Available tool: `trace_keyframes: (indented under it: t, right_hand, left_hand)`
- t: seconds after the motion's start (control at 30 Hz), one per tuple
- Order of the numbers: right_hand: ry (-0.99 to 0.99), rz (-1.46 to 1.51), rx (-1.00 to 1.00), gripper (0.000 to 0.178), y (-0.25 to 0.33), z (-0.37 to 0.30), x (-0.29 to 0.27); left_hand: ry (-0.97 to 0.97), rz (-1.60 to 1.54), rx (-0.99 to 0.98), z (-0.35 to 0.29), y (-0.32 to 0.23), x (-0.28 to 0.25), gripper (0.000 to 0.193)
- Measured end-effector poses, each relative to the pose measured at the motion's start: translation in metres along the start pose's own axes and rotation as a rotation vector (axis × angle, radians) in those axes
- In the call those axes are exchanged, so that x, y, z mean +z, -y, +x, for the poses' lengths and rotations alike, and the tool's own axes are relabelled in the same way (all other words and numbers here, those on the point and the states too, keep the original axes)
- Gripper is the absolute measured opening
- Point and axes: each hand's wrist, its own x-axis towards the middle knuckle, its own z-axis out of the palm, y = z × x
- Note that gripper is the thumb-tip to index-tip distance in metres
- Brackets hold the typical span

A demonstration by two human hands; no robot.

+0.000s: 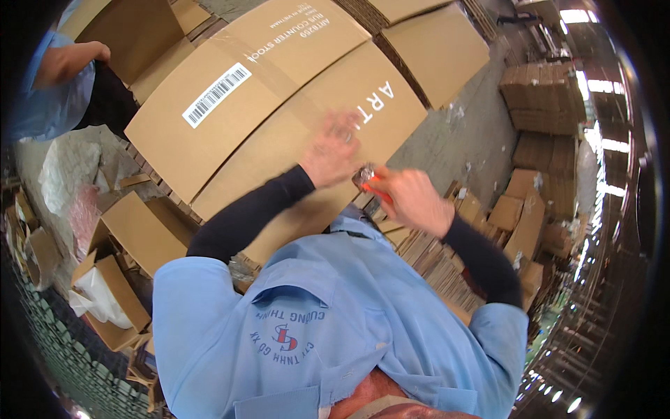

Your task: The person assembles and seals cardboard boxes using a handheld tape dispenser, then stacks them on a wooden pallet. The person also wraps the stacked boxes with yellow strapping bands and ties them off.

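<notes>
A large closed brown carton (279, 150) lies in front of me, with a white barcode label (217, 95) and white print on it. Tape runs across its seam. My left hand (333, 150) rests over the near part of the carton, its fingers stretched out and slightly blurred, and holds nothing. Just to its right, my right hand (417, 199) is closed around an orange-handled tool (377, 187). The tool has a shiny metallic head beside the carton's near edge; its exact kind is not clear.
A co-worker's arm (66, 64) is at the upper left by another carton. Open boxes (112, 297) and plastic film (70, 171) lie to the left. Stacked flat cardboard (541, 98) stands on the right, with loose cardboard pieces (509, 209) nearer.
</notes>
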Motion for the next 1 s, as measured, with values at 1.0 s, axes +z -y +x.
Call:
trace_keyframes:
  t: [1.0]
  right_hand:
    - [0.11, 0.603, -0.426, 0.044, -0.154, 0.205, -0.176]
  left_hand:
    - [-0.056, 0.182, -0.847, -0.034, 0.051, -0.055, 0.074]
